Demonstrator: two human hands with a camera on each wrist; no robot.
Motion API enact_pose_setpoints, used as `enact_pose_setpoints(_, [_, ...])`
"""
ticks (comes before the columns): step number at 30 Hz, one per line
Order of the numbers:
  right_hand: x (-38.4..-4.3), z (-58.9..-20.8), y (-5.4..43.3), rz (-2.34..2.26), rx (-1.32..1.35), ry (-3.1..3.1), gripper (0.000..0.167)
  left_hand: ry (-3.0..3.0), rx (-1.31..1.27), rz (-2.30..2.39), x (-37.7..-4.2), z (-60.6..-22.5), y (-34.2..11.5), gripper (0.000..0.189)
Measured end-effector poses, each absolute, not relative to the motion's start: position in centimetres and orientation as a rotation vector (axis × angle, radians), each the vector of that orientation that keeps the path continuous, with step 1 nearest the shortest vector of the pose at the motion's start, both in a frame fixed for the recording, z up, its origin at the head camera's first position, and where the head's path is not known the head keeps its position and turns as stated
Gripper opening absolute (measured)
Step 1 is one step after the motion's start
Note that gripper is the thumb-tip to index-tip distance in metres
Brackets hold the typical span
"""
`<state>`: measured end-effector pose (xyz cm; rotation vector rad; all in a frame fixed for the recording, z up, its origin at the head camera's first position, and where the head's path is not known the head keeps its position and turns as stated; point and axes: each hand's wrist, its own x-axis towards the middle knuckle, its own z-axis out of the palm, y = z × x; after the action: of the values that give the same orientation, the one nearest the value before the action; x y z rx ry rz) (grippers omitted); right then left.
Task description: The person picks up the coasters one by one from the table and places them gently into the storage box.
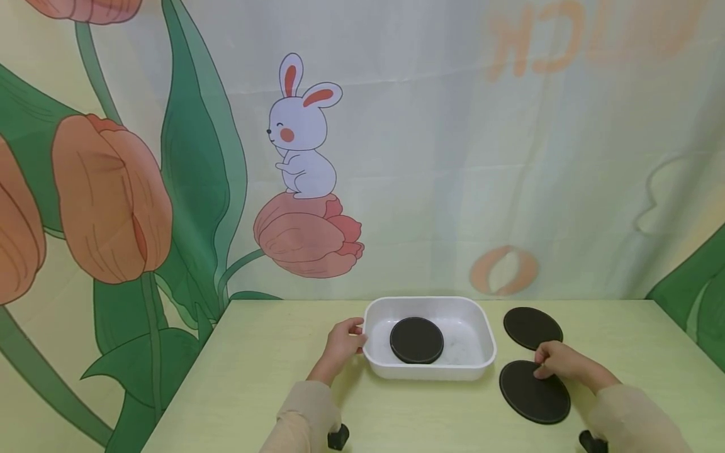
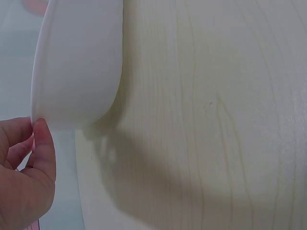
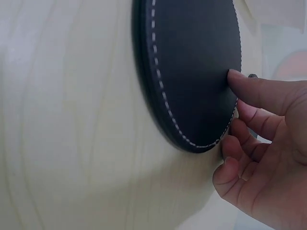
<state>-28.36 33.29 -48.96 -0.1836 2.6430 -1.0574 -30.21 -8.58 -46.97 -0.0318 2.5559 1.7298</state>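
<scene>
My left hand point(image 1: 342, 345) pinches the left rim of a white rectangular tray point(image 1: 430, 372) between thumb and fingers; the left wrist view shows the thumb point(image 2: 44, 143) at the tray's edge. Inside the tray, towards its left, lies a round black coaster point(image 1: 416, 340). To the tray's right, my right hand point(image 1: 569, 366) pinches a larger round black coaster point(image 1: 532, 395) at its upper right edge. White stitching runs along that coaster's border point(image 3: 192, 72) in the right wrist view. The thumb lies on its face, and the other fingers curl at its edge, partly hidden.
Another round black coaster point(image 1: 531, 327) lies just behind the one in my right hand. Everything stands on a pale wood-grain table point(image 1: 243, 377). A curtain point(image 1: 419, 157) printed with tulips and a rabbit hangs behind the table's far edge.
</scene>
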Motion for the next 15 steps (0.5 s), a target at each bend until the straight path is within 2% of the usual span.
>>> enact_pose_setpoints(15, [-28.57, -49.11, 33.35, -1.024, -0.194, 2.634, 0.021, 2.542, -0.046, 1.740, -30.11, -46.81, -8.51, 0.040])
